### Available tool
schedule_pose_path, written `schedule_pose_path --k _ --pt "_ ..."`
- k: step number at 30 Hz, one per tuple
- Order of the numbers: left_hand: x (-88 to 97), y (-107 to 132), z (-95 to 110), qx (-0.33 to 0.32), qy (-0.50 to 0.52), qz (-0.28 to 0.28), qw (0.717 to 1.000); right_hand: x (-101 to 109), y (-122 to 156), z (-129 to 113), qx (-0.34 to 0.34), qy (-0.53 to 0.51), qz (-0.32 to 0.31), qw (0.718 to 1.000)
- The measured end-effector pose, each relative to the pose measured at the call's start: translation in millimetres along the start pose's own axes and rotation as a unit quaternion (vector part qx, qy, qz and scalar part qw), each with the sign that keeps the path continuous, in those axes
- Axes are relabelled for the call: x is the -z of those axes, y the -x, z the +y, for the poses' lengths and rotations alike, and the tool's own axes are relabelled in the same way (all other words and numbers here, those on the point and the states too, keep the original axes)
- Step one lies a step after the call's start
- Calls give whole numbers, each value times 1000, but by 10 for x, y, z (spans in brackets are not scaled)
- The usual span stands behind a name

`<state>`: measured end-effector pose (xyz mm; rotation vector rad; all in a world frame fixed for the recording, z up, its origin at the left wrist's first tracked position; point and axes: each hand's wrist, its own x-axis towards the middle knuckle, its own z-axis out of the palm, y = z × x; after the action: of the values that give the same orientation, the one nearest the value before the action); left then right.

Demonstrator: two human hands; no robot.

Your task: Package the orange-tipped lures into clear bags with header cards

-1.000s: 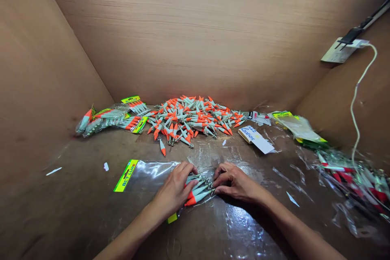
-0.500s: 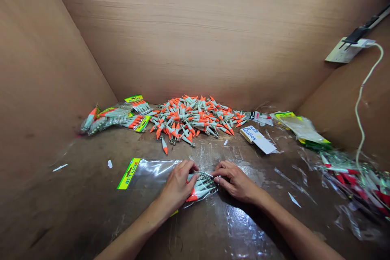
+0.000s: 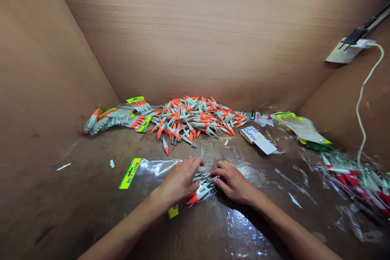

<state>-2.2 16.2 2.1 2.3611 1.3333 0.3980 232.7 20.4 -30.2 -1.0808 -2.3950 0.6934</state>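
Between my hands lies a clear plastic bag of fishing lures (image 3: 201,193), orange and pale with metal hooks toward the right end. My left hand (image 3: 180,178) lies over the bag's left part, fingers curled on it and thumb against the lures. At the hook end my right hand (image 3: 230,180) pinches the plastic, fingers bent. Left of my left hand, a flat clear bag with a yellow and green header (image 3: 130,173) rests on the table. Another yellow header (image 3: 173,211) shows below my left wrist.
A heap of loose orange and pale lures (image 3: 195,118) lies against the back panel. Packed lures (image 3: 117,120) are at back left. To the right are a white card (image 3: 258,140), spare bags (image 3: 301,128), red and white lures (image 3: 359,178) and a hanging white cable (image 3: 361,109).
My left hand has shifted slightly left and turned over the bag, its fingertips lifting; the yellow header below it shows more. My right hand stays at the hook end.
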Motion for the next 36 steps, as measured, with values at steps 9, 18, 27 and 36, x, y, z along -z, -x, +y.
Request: schedule_pose_path --k 9,18,27,36 --pt "24 -6 -79 13 57 26 998 13 23 -61 -10 -9 4 1000" --pt "-360 640 -124 -6 -121 42 992 97 80 -154 -20 -11 -13 1000" --pt "-464 661 -42 24 -171 44 984 129 90 -222 -11 -28 -47 998" --pt "-141 556 -52 32 -60 8 998 69 92 -152 -48 -74 0 996"
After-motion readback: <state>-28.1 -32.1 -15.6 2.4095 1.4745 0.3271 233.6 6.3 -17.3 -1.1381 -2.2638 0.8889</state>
